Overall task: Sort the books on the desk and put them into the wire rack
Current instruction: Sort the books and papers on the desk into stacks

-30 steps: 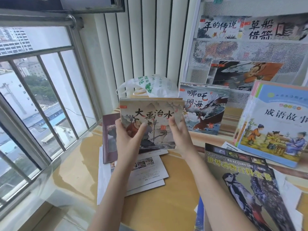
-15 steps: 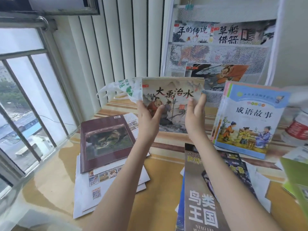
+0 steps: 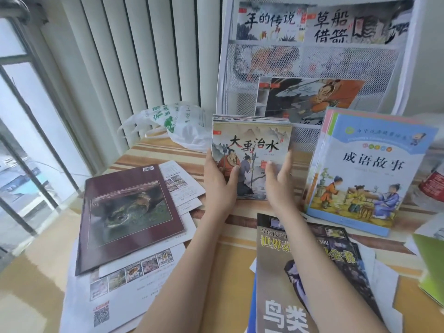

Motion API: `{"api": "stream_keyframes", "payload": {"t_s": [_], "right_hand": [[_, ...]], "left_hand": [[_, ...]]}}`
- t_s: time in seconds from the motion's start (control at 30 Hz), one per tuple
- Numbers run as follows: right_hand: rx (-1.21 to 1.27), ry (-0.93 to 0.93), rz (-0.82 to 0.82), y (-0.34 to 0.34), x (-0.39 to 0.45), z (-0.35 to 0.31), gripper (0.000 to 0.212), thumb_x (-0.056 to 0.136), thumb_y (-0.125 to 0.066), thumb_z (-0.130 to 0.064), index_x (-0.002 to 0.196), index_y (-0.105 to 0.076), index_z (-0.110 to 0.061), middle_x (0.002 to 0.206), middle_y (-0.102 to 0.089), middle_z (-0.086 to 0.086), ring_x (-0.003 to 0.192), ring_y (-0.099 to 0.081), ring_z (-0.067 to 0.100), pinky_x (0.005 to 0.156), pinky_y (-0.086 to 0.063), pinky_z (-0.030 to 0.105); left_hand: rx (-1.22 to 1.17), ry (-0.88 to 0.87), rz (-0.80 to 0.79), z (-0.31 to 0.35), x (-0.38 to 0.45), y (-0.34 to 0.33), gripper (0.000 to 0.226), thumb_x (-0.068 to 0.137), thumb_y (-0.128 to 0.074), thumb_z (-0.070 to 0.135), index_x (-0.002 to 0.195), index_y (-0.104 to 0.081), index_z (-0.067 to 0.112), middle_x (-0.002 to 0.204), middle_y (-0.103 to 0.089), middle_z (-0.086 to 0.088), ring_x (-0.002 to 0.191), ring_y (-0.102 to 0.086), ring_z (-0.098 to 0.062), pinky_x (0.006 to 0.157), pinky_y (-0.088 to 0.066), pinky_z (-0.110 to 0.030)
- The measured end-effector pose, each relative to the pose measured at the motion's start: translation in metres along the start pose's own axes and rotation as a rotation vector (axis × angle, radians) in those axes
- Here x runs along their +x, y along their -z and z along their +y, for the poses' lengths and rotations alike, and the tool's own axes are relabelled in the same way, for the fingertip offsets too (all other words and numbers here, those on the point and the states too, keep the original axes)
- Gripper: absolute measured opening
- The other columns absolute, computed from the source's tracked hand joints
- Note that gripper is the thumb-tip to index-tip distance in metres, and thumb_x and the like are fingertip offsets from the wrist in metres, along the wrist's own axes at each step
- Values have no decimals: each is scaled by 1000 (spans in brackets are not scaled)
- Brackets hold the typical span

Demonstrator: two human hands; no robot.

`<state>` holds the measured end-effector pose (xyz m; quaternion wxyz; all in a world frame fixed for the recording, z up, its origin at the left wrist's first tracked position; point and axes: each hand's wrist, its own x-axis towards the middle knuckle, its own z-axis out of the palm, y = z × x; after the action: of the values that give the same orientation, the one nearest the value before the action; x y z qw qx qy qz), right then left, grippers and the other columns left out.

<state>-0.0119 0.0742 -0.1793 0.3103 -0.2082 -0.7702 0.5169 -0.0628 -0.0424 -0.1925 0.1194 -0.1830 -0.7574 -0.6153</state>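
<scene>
Standing upright on the striped wooden desk (image 3: 153,152), the thin stack of square picture books with a painted flood-tamer cover (image 3: 252,152) sits directly below the white mesh wire rack (image 3: 312,63), so the coming move is probably a straight lift up and back. The left hand (image 3: 219,181) grips the stack's left edge, thumb across the cover; the right hand (image 3: 280,181) presses its right side with straight fingers. Both forearms reach forward together.

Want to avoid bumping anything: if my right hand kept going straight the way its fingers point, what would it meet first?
Probably the picture-book stack your right hand already touches, then the wire rack right behind it. Depth is hard to judge.
</scene>
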Motion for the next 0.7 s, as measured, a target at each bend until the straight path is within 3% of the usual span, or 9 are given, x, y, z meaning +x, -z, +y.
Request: {"api": "stream_keyframes", "payload": {"t_s": [0.1, 0.27, 0.37, 0.43, 0.53, 0.7], "right_hand": [[124, 20, -18, 1, -1, 1, 62, 100, -38, -27, 149, 0, -26, 156, -16, -3, 141, -21, 13, 112, -21, 30], [73, -20, 11, 1, -2, 2, 49, 101, -35, -26, 143, -12, -18, 143, -35, 4, 121, -41, 18, 95, -35, 31], [10, -67, 31, 1, -5, 0, 45, 101, -35, -31, 135, -18, -8, 126, -36, 1, 111, -40, 16, 85, -32, 29], [-46, -68, 45, 0, -6, 2, 46, 100, -33, -36, 133, -21, -6, 130, -39, 8, 117, -43, 23, 84, -32, 30], [-166, -26, 157, -3, -9, 5, 46, 99, -35, -38, 131, -29, -6, 130, -46, 18, 115, -49, 30, 78, -35, 29], [-247, 7, 235, 10, -20, -7, 40, 99, -38, -28, 131, -35, -4, 126, -51, 17, 110, -52, 27, 74, -32, 23]], "left_hand": [[-3, -5, 13, 0, 1, 1, 69, 93, -55, 21, 148, -16, 6, 149, -30, -10, 139, -28, -21, 114, -26, -42], [21, -43, 26, 1, 0, 0, 67, 95, -52, 17, 148, -14, 4, 152, -26, -12, 141, -24, -22, 115, -20, -32], [35, -65, 28, 0, 0, 0, 67, 95, -52, 18, 149, -13, 5, 154, -24, -10, 142, -22, -19, 114, -17, -22], [62, -61, 34, -1, -1, -1, 68, 96, -51, 19, 149, -12, 1, 154, -22, -12, 143, -19, -22, 116, -16, -26], [203, -115, 115, 1, -7, -3, 66, 96, -49, 17, 147, -13, -3, 153, -19, -21, 144, -14, -34, 118, -15, -44], [320, -192, 73, 11, -30, -1, 61, 95, -47, 12, 148, -18, 2, 155, -13, -22, 145, -12, -36, 115, -22, -50]]}}
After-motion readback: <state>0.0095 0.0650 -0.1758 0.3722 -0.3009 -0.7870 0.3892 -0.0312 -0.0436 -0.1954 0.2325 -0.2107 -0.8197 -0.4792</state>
